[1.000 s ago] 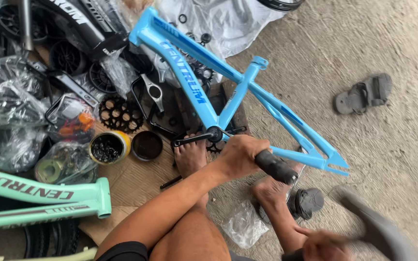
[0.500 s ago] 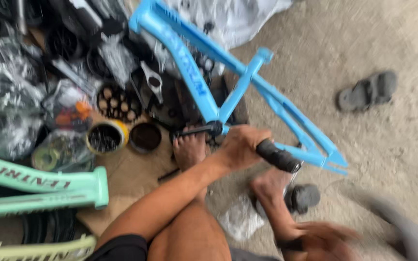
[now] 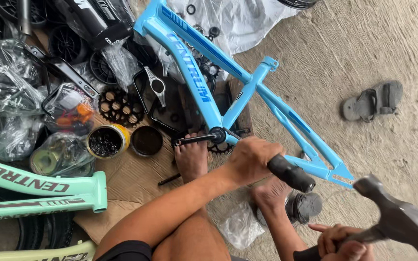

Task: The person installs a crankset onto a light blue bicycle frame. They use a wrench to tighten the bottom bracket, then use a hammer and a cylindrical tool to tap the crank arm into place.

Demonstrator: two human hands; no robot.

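Sky-blue metal bicycle frame [image 3: 204, 82] lies flat on the concrete floor [image 3: 364, 43], its bottom bracket just beyond the left fingers [image 3: 247, 145]. The left hand [image 3: 250, 159] is clamped around a black cylindrical tool handle [image 3: 291, 173] that points away from the knuckles toward the frame's rear dropouts. A black crank arm [image 3: 194, 140] sticks out from the bracket, just beside those fingers, over a bare foot [image 3: 192, 157]. The right hand [image 3: 337, 241] is closed tight on the shaft of a grey steel hammer [image 3: 397, 217], whose blurred head stands raised well past the fingertips, near the frame's rear tip. A second bare foot [image 3: 269, 193] rests between the two hands, with a black rubber pedal [image 3: 308, 208] just beside it.

Farther from the left fingers, on brown cardboard [image 3: 131, 174], stands a round yellow tin [image 3: 107, 141] filled with dark, shiny small metal pieces; its dark round lid [image 3: 146, 141] lies touching it. Beyond them sit clear plastic bags [image 3: 6, 96] holding small parts, one with orange pieces inside, and a black toothed chainring [image 3: 121, 107]. A mint-green bicycle frame [image 3: 39, 186] lies at the cardboard's near edge. A pair of grey sandals [image 3: 373, 99] lies well apart on the floor
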